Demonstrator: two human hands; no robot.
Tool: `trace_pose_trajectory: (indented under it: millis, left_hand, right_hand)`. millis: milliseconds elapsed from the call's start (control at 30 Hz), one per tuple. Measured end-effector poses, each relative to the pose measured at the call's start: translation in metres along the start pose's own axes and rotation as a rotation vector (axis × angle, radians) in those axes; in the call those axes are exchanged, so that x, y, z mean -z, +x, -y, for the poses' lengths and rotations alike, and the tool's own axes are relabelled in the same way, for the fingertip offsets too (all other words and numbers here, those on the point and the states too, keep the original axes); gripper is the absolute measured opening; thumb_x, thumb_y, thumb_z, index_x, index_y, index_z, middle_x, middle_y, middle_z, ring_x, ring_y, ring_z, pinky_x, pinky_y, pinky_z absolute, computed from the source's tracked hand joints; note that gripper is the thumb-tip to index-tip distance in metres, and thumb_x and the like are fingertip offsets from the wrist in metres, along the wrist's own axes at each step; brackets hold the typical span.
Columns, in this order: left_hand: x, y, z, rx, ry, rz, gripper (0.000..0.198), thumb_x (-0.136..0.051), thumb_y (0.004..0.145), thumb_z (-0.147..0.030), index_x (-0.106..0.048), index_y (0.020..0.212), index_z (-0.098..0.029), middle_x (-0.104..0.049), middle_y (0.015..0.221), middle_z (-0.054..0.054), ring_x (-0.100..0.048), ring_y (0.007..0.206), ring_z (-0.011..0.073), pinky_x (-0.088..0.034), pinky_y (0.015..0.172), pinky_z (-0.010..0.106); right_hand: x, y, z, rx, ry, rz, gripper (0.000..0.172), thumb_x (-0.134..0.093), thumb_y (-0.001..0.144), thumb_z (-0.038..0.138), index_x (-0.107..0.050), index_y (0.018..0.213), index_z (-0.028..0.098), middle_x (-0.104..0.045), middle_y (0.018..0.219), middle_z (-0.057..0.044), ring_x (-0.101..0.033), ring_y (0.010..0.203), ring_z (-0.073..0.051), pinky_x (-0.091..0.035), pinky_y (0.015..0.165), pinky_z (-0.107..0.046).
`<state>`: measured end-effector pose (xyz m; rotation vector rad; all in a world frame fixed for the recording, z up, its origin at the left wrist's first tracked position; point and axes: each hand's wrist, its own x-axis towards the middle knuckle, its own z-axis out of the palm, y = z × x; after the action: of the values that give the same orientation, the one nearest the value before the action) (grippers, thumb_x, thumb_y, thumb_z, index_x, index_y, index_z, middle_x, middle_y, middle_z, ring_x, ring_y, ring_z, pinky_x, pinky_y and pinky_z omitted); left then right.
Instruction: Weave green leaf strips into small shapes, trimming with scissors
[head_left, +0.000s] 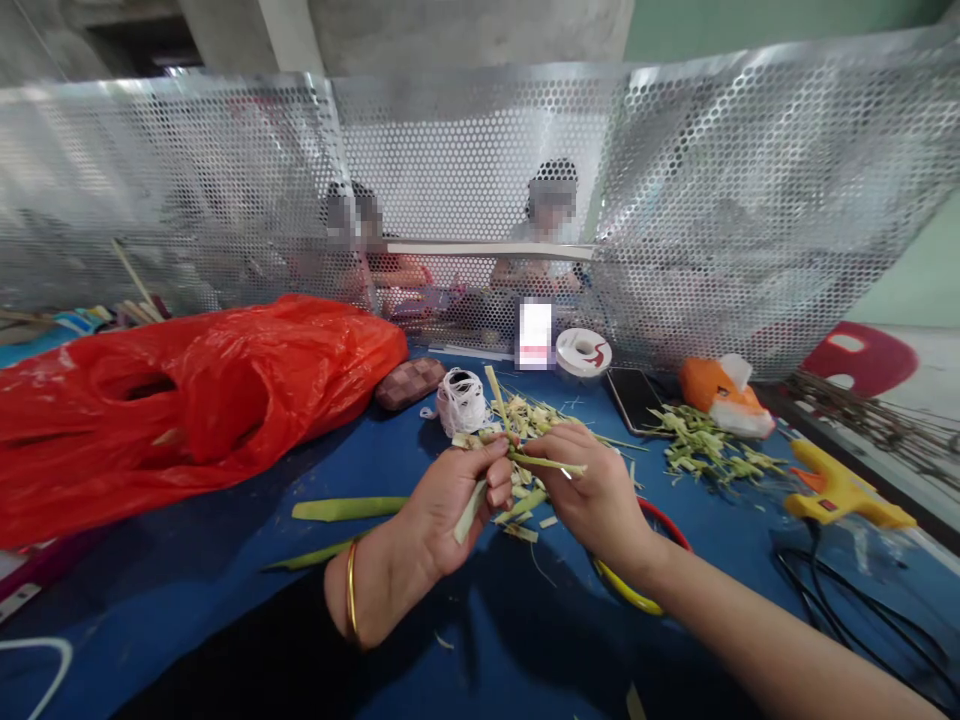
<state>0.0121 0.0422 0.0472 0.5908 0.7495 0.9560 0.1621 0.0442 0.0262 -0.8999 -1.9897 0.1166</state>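
Observation:
My left hand (439,505), with a gold bangle at its wrist, is closed around a folded pale green leaf strip (470,512). One end of the strip hangs below the fingers. Opposite it, my right hand (596,490) pinches a thin leaf strip (551,462) that runs out from the same piece. The fingertips of both hands almost meet there, and the fold between them is partly hidden. Beyond the hands lie a ball of white string (460,402) and a heap of leaf scraps (536,415). Long green leaf pieces (349,509) rest left of my left wrist.
A red plastic bag (315,350) covers the left side, beside a checked pouch (410,384). Behind are a white spool (584,352) and a phone (636,400). A yellow glue gun (847,495) and its cable lie right. Two people sit behind the perforated screen (480,150).

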Motion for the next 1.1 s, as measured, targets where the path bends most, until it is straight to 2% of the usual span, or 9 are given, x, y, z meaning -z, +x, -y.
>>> trace_pose_trajectory:
  millis: [100,167,267,433,567,633,767,900,1100]
  left_hand:
    - [0.001,-0.001,0.001,-0.114,0.099,0.005,0.023,-0.051,0.089,-0.015,-0.059,0.068,-0.013,-0.051,0.045,-0.003,-0.048,0.04,0.0066,-0.04,0.046,0.017]
    - [0.002,-0.002,-0.001,-0.177,0.174,-0.011,0.018,-0.055,0.088,-0.019,-0.061,0.072,-0.013,-0.058,0.051,-0.001,-0.053,0.043,0.0081,-0.043,0.048,0.017]
    - [0.003,-0.002,-0.005,-0.185,0.233,-0.029,0.019,-0.056,0.088,-0.026,-0.065,0.08,-0.011,-0.064,0.058,0.003,-0.055,0.044,0.0086,-0.043,0.046,0.017]
    - [0.006,-0.002,-0.006,-0.14,0.29,0.012,0.026,-0.063,0.083,-0.034,-0.07,0.088,-0.01,-0.069,0.069,0.007,-0.057,0.047,0.0084,-0.044,0.046,0.017]
    - [0.007,-0.002,0.0,-0.184,0.31,0.002,0.026,-0.074,0.073,-0.031,-0.07,0.092,-0.014,-0.069,0.071,0.004,-0.058,0.048,0.0085,-0.045,0.047,0.018]
    - [0.006,-0.001,0.002,-0.224,0.327,-0.031,0.024,-0.074,0.073,-0.033,-0.07,0.085,-0.013,-0.068,0.067,0.003,-0.058,0.047,0.009,-0.045,0.047,0.019]
    - [0.004,0.001,0.004,-0.249,0.333,-0.103,0.025,-0.075,0.07,-0.034,-0.066,0.067,-0.011,-0.062,0.054,0.002,-0.056,0.043,0.0096,-0.043,0.045,0.019]
    - [0.006,0.004,0.007,-0.249,0.275,-0.139,0.023,-0.078,0.063,-0.03,-0.066,0.069,-0.011,-0.061,0.054,0.001,-0.055,0.045,0.0097,-0.042,0.044,0.019]
    - [0.011,0.007,0.014,-0.208,0.258,-0.166,0.027,-0.078,0.064,-0.034,-0.065,0.068,-0.011,-0.059,0.056,0.0,-0.053,0.047,0.0082,-0.043,0.047,0.019]
  right_hand:
    - [0.002,0.002,-0.004,-0.026,0.031,0.02,0.012,-0.055,0.089,0.014,-0.063,0.082,0.02,-0.067,0.071,-0.002,-0.059,0.069,-0.018,-0.042,0.073,-0.033]
    - [0.006,0.004,-0.005,-0.035,0.031,0.023,0.008,-0.06,0.087,0.016,-0.063,0.092,0.02,-0.07,0.083,-0.003,-0.063,0.08,-0.02,-0.043,0.08,-0.036]
    - [0.015,0.007,-0.004,-0.036,0.028,-0.007,0.018,-0.064,0.084,0.019,-0.062,0.101,0.02,-0.07,0.091,-0.006,-0.063,0.089,-0.022,-0.044,0.081,-0.037]
    - [0.02,0.006,0.0,-0.1,0.208,-0.014,0.005,-0.06,0.087,0.02,-0.064,0.09,0.021,-0.069,0.083,-0.003,-0.064,0.077,-0.017,-0.048,0.069,-0.029]
    - [0.016,0.003,0.003,-0.107,0.257,-0.045,0.007,-0.06,0.087,0.018,-0.063,0.082,0.02,-0.066,0.073,-0.001,-0.063,0.068,-0.015,-0.048,0.063,-0.026]
    - [0.015,0.002,0.005,-0.047,0.19,-0.041,0.009,-0.059,0.088,0.015,-0.063,0.082,0.019,-0.066,0.072,-0.002,-0.062,0.068,-0.015,-0.047,0.062,-0.027]
    - [0.015,-0.001,0.012,0.186,-0.06,-0.044,0.015,-0.055,0.086,0.005,-0.064,0.083,0.017,-0.067,0.073,-0.004,-0.058,0.066,-0.016,-0.044,0.064,-0.031]
    - [0.011,-0.005,0.015,0.361,-0.225,0.002,0.02,-0.05,0.085,0.001,-0.064,0.088,0.015,-0.069,0.075,-0.006,-0.056,0.066,-0.017,-0.043,0.067,-0.033]
    - [0.004,-0.012,0.01,0.545,-0.357,0.045,0.021,-0.047,0.09,0.005,-0.065,0.098,0.008,-0.071,0.086,-0.012,-0.06,0.076,-0.021,-0.044,0.076,-0.037]
